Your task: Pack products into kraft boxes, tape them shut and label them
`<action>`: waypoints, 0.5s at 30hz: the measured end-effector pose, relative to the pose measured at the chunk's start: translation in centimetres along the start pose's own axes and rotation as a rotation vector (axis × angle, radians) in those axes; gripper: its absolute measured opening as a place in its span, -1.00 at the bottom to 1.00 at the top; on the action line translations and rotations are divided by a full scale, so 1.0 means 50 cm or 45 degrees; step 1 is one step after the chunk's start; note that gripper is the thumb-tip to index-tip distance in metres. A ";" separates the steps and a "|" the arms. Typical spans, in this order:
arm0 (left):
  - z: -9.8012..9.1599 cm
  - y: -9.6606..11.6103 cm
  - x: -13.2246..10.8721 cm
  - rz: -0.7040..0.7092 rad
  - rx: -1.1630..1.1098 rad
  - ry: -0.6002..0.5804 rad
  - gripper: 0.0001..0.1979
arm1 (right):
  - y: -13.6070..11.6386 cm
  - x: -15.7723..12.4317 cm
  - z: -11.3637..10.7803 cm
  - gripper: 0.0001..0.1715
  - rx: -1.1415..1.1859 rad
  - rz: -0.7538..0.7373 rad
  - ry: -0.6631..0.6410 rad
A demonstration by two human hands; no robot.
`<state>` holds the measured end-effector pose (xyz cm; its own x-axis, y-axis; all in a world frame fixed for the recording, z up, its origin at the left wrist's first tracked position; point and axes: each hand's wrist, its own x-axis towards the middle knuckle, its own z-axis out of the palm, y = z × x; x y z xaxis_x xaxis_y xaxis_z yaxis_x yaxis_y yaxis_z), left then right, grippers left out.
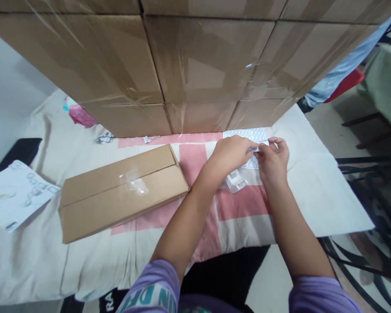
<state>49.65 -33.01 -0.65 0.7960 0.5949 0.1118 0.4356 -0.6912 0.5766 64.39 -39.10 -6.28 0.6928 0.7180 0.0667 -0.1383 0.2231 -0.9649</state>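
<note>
Both hands meet over a sheet printed with rows of small blue-outlined shapes (244, 134). Pinched between the fingertips of my left hand (231, 151) and my right hand (275, 158) is a small white paper piece (263, 145); whether it belongs to the sheet below, I cannot tell. A white plastic part (236, 181) with a rectangular slot lies just below my left hand. To the left of my left forearm rests a closed, flat cardboard box (124, 191) with clear tape across its seam.
Stacked cardboard cartons (208, 61) in clear film rise behind my hands. At the left lie a printed paper (16, 195), a dark flat object (16, 152), pink crumpled material (81, 116) and crumpled foil (104, 138). A cloth (244, 226) covers the work surface.
</note>
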 end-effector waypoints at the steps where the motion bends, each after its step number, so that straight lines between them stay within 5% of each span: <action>1: 0.000 0.000 0.000 0.015 -0.006 -0.012 -0.67 | 0.000 0.000 0.000 -0.54 0.005 -0.004 0.008; 15: 0.002 0.002 0.001 0.063 -0.054 -0.030 -0.70 | -0.006 0.005 -0.005 -0.61 -0.109 -0.060 0.069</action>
<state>49.77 -33.07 -0.68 0.8259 0.5504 0.1222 0.3778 -0.7012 0.6046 64.77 -39.13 -6.04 0.7345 0.6710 0.1012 -0.0451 0.1971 -0.9794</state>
